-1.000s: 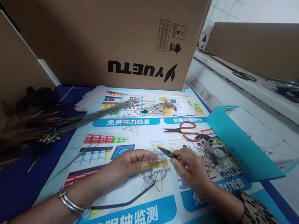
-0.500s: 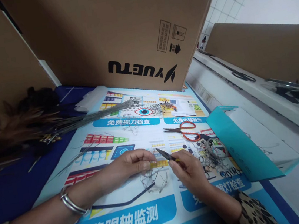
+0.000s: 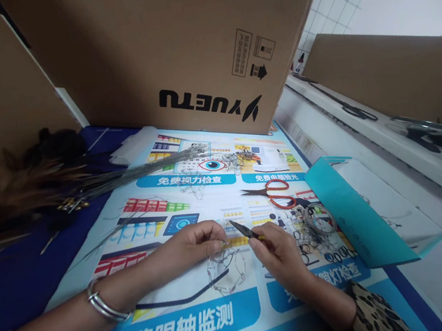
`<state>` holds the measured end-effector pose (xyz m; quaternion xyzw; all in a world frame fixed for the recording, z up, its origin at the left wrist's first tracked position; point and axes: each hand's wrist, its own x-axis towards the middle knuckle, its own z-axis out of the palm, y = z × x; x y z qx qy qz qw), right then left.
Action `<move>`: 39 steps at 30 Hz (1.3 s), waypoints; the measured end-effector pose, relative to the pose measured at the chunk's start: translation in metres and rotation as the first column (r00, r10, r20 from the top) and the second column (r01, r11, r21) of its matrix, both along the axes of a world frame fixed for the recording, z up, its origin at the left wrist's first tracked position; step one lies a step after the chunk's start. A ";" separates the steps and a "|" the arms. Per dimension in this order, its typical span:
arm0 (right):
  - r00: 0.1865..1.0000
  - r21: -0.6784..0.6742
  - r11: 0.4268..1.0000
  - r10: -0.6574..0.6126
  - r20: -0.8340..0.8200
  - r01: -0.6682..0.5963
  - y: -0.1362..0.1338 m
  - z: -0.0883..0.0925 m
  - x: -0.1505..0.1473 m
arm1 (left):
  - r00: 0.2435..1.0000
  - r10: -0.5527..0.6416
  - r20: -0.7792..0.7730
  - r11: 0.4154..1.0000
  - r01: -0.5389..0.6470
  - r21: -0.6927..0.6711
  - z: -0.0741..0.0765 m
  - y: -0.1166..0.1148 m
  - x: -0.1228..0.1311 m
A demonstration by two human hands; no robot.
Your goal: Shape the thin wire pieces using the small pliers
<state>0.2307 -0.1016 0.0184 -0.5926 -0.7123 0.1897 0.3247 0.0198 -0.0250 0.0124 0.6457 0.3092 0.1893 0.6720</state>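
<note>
My left hand (image 3: 199, 240) is closed in a pinch, thumb against fingers, on one end of a looped thin-wire piece (image 3: 230, 288). Small beads seem to dot its wire, which hangs below my fingertips. Wrapped in my right hand (image 3: 277, 251) is a pair of needle-nose pliers (image 3: 239, 229), its dark jaws pointing up and left. The plier tips are a little right of my left fingertips, apart from the wire piece. Whether the jaws are parted is too small to tell. Orange-handled scissors (image 3: 267, 192) lie beyond my right hand.
A wire coil (image 3: 321, 218) and tangled bits lie right of my right hand, beside a teal open box (image 3: 356, 211). A bundle of straight wires (image 3: 150, 167) stretches across the back left. A tall cardboard box (image 3: 170, 46) stands behind the printed table cover (image 3: 178, 326).
My left hand has drawn slightly left, and the hanging wire piece has turned and shifted with it. The pliers in my right hand have moved very slightly left.
</note>
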 end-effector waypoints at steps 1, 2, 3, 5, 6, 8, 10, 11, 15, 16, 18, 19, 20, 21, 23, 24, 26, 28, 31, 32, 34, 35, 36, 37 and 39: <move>1.000 -0.001 1.000 -0.001 0.002 0.001 0.000 0.000 0.000 | 1.000 0.005 -0.010 1.000 -0.005 0.017 -0.001 0.000 0.000; 1.000 -0.003 1.000 -0.003 0.004 0.003 0.000 0.000 0.000 | 1.000 0.012 -0.019 0.999 -0.012 0.034 -0.001 0.000 0.001; 1.000 -0.004 1.000 -0.005 0.004 0.005 0.000 -0.001 0.001 | 0.999 0.020 -0.028 0.999 -0.018 0.049 -0.001 0.000 0.001; 1.000 -0.008 1.000 -0.005 0.004 0.005 0.000 -0.001 0.001 | 0.999 0.028 -0.046 0.997 -0.025 0.067 -0.002 0.000 0.001; 1.000 -0.007 1.000 -0.003 0.002 0.003 0.000 -0.002 0.001 | 0.998 0.028 -0.051 0.997 -0.025 0.070 -0.002 0.001 0.001; 1.000 -0.003 1.000 0.001 -0.001 -0.001 0.000 -0.002 0.001 | 0.998 0.025 -0.058 0.998 -0.022 0.059 -0.002 0.001 0.000; 1.000 0.003 1.000 0.004 -0.001 -0.004 0.000 -0.001 0.000 | 0.998 0.016 -0.055 1.000 -0.015 0.018 -0.003 0.003 -0.001; 1.000 0.007 1.000 0.006 0.000 -0.006 0.000 -0.001 0.000 | 0.999 0.010 -0.052 1.000 -0.010 -0.006 -0.004 0.004 -0.002; 1.000 0.015 1.000 0.015 -0.006 -0.015 0.000 -0.002 -0.003 | 0.999 -0.014 -0.042 0.999 0.012 -0.041 -0.007 0.007 -0.004; 1.000 0.014 1.000 0.015 -0.010 -0.015 0.000 -0.003 -0.004 | 0.999 -0.022 -0.037 0.999 0.021 -0.038 -0.007 0.007 -0.004; 1.000 0.010 1.000 0.014 -0.021 -0.013 0.001 -0.004 -0.004 | 0.999 -0.032 -0.018 0.999 0.031 -0.044 -0.007 0.008 -0.003; 1.000 0.008 1.000 0.010 -0.028 -0.010 0.001 -0.005 -0.003 | 1.000 -0.031 -0.003 0.998 0.031 -0.059 -0.006 0.009 -0.003; 0.999 0.006 1.000 0.006 -0.036 -0.006 0.001 -0.006 -0.003 | 1.000 -0.023 0.015 0.997 0.024 -0.078 -0.006 0.009 -0.003; 0.999 0.003 1.000 0.003 -0.041 -0.003 0.001 -0.006 -0.003 | 0.999 -0.012 0.034 0.995 0.015 -0.099 -0.005 0.009 -0.004; 0.999 -0.011 1.000 0.003 -0.044 -0.003 0.002 -0.007 -0.002 | 0.998 0.009 0.065 0.991 0.000 -0.135 -0.003 0.010 -0.004; 0.999 -0.019 1.000 0.005 -0.046 -0.006 0.002 -0.007 -0.002 | 0.997 0.014 0.075 0.989 -0.003 -0.147 -0.002 0.011 -0.005; 0.998 -0.031 0.999 0.012 -0.056 -0.014 0.002 -0.006 -0.002 | 0.997 0.009 0.082 0.988 0.004 -0.156 -0.001 0.012 -0.006; 0.997 -0.035 0.999 0.014 -0.074 -0.016 0.002 -0.005 -0.003 | 0.997 -0.008 0.077 0.989 0.019 -0.148 -0.002 0.013 -0.008; 0.997 -0.048 0.999 0.018 -0.081 -0.022 0.002 -0.004 -0.003 | 0.997 -0.026 0.076 0.991 0.035 -0.131 -0.005 0.015 -0.010; 0.997 -0.054 0.998 0.019 -0.078 -0.023 0.002 -0.003 -0.003 | 0.996 -0.030 0.080 0.991 0.040 -0.129 -0.006 0.015 -0.011; 0.998 -0.065 0.998 0.020 -0.068 -0.024 0.002 -0.003 -0.003 | 0.995 -0.044 0.088 0.991 0.055 -0.126 -0.007 0.016 -0.011; 0.998 -0.067 0.997 0.019 -0.064 -0.023 0.003 -0.003 -0.003 | 0.995 -0.051 0.087 0.991 0.061 -0.123 -0.008 0.016 -0.011; 0.998 -0.070 0.997 0.019 -0.061 -0.023 0.003 -0.004 -0.003 | 0.995 -0.057 0.083 0.991 0.066 -0.120 -0.007 0.016 -0.011; 0.998 -0.072 0.997 0.019 -0.059 -0.023 0.003 -0.004 -0.003 | 0.995 -0.061 0.077 0.991 0.070 -0.118 -0.007 0.016 -0.011; 0.998 -0.076 0.997 0.020 -0.058 -0.024 0.003 -0.004 -0.003 | 0.996 -0.064 0.062 0.991 0.070 -0.112 -0.006 0.017 -0.011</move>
